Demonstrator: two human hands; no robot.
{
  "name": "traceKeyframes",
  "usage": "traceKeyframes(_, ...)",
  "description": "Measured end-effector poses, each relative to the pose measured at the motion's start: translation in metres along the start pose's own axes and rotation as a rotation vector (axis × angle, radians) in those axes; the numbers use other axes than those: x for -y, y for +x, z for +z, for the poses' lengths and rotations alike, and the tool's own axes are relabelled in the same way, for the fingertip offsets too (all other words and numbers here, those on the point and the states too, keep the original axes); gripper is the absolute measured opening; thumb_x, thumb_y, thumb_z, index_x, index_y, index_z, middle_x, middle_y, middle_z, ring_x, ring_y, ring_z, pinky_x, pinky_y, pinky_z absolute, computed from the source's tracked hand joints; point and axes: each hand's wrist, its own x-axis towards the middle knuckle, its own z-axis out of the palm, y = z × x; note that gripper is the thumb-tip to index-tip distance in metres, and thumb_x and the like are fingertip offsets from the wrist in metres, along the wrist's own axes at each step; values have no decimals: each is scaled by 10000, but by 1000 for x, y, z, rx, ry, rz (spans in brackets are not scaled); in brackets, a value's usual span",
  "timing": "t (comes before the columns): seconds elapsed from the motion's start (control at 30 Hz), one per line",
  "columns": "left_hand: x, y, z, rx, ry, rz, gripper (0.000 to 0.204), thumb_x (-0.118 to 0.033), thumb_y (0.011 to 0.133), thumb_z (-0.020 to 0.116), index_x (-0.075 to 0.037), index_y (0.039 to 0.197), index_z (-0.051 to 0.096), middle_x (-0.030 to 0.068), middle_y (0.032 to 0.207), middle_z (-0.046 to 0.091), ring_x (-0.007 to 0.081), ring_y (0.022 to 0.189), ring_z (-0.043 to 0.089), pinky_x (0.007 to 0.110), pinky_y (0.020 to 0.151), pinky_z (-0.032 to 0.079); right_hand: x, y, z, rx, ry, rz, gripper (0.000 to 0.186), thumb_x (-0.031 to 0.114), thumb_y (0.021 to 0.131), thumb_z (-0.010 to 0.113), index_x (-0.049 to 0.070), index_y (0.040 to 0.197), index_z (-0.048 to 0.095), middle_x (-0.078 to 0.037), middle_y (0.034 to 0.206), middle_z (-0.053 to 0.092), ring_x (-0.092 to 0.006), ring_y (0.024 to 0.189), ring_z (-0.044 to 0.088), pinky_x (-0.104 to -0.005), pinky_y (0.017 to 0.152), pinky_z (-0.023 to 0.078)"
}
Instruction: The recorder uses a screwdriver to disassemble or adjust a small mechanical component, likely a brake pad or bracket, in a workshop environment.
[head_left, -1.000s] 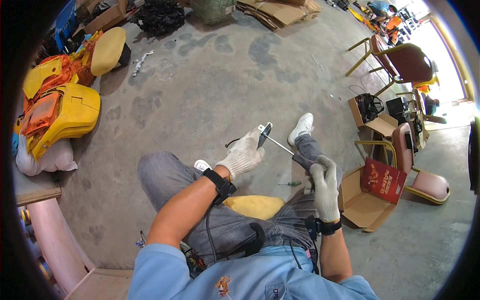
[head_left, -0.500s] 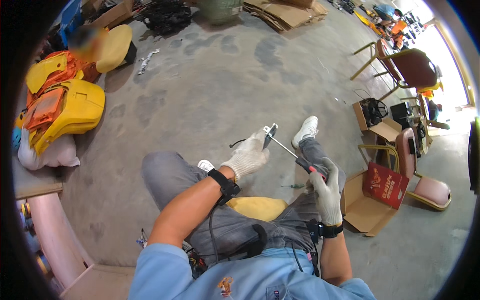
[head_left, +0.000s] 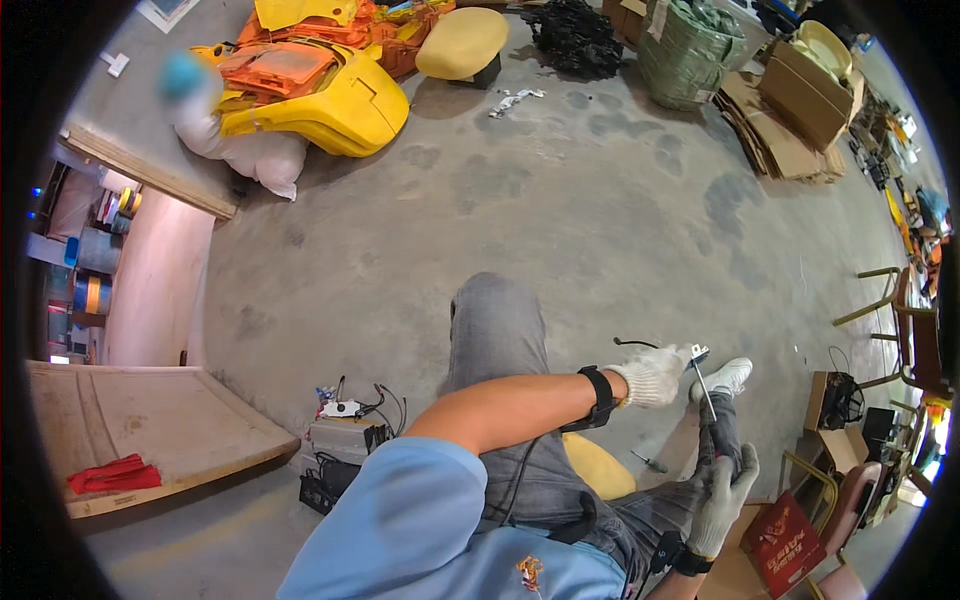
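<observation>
Concrete floor (head_left: pixel 380 250) spreads from platform edge (head_left: pixel 240 405); left hand (head_left: pixel 652 377) pinches metal part (head_left: pixel 697 354); right hand (head_left: pixel 722 498) holds screwdriver (head_left: pixel 704 390)

A stained grey floor (head_left: pixel 380 250) stretches between a wooden surface (head_left: pixel 180 410) at left and chairs (head_left: pixel 922 345) at right.

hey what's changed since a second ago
The view has swung left, bringing a red cloth into sight. Nothing was taken or let go: the left hand still holds the small part, the right hand the long screwdriver; a second screwdriver stays on the floor.
</observation>
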Motion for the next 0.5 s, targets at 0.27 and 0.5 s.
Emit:
traceKeyframes(0.27,6,7,4,-34,0,62,650,0,899,584,-6,1537,454,333,1286,652,471,1114,706,529,880,585,8,-3,3,34,38,73,505,261,1075,623,18,1496,486,-61,1009,606,-84,686,542,-230,591,450)
traceKeyframes(0.5,8,4,9,-36,32,41,655,-6,917,576,-18,1555,430,333,1337,618,484,1126,696,533,919,570,23,0,-9,111,-45,96,553,215,1050,640,-13,1520,458,-102,1199,597,-105,770,567,-245,669,485)
